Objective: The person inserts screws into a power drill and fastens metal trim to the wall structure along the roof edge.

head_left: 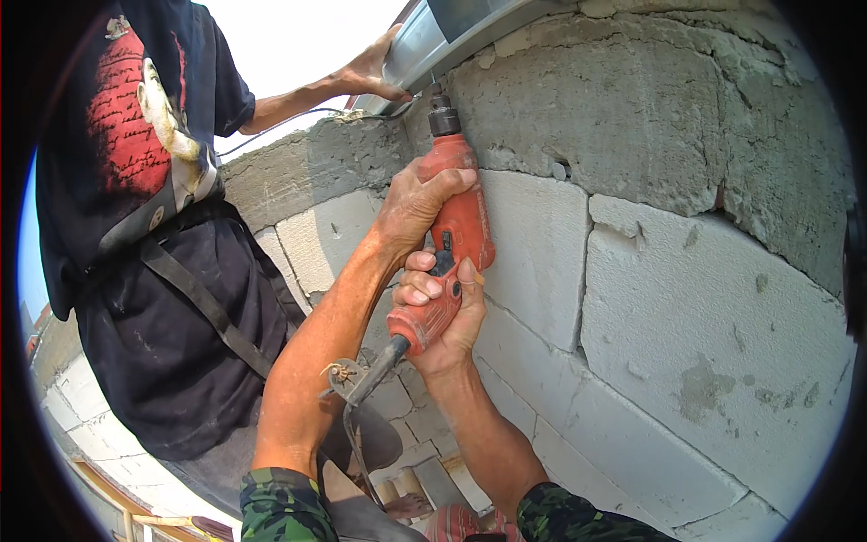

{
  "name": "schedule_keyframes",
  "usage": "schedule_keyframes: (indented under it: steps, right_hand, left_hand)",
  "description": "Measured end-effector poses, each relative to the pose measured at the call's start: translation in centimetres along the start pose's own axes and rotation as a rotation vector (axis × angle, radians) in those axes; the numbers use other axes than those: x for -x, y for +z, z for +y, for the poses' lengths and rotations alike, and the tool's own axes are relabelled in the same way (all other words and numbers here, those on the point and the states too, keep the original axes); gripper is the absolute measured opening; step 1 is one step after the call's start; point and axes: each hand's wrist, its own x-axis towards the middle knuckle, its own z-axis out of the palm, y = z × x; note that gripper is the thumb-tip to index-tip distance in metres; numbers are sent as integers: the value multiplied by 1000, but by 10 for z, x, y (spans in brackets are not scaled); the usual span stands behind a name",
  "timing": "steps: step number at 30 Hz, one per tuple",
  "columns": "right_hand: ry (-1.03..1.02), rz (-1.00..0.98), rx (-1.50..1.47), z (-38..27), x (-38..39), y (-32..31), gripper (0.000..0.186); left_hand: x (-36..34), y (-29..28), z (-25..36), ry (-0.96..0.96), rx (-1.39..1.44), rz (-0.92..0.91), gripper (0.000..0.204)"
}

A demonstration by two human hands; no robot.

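left hand [423, 200] clasping red drill [461, 221], right hand [456, 330] wrapped around its handle [417, 325], co-worker's hand [372, 70] on metal beam [424, 47] above

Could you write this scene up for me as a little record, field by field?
Tool: red drill, tilted nose-up
Left hand: the wearer's left hand grips the drill's body behind the black chuck
Right hand: the wearer's right hand wraps its fingers around the rear handle
Drill tip: near the metal beam; contact unclear
Helper: a person in dark clothes, at left; the helper's hand is on the beam
Wall: white blocks below a rough grey band
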Motion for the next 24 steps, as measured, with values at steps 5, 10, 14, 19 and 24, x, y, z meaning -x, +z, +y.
schedule_keyframes:
  steps: [5, 10, 14, 19, 24]
  right_hand:
    - [6, -15, 10, -1, 1, 0, 38]
    - [24, -8, -2, 0, 0, -3, 37]
    - [28, 3, -4, 0, 0, -1, 37]
    - [59, -18, -24, 0, 0, 0, 37]
    - [67, -5, 5, 2, 2, 4, 38]
  left_hand:
    - [-2, -1, -4, -8, -18, 19, 49]
    - [-3, -4, -5, 3, -1, 9, 48]
    - [-2, -2, -2, 11, -7, 11, 46]
    - [-4, -4, -7, 18, -9, 12, 45]
    - [-1, -3, -3, 6, 17, -4, 47]
